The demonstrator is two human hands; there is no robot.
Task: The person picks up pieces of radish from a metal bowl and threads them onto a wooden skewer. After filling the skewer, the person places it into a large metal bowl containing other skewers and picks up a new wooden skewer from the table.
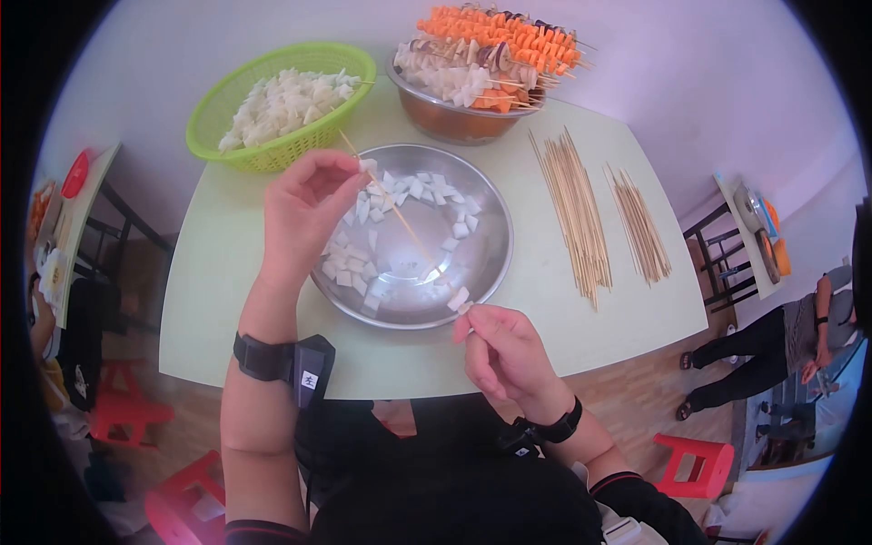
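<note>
My left hand point(309, 204) is closed in a pinch on a thin bamboo skewer point(400, 216), near its upper end. A white vegetable piece point(367, 166) is at those fingertips. The skewer slants down over a round metal basin point(502, 218) toward my right hand point(510, 350). White chunks point(459, 298) sit at the lower end, where my right thumb and fingers are pinched around one, partly hidden. Loose white pieces point(350, 259) lie around the left, far and right parts of the basin's floor.
A green basket point(272, 162) heaped with white pieces stands at the back left. Behind the basin, a metal bowl point(454, 123) carries loaded skewers point(509, 41). Two bundles of bare skewers point(577, 218) lie on the right. Red stools point(695, 466) and a person point(781, 341) are beyond the table.
</note>
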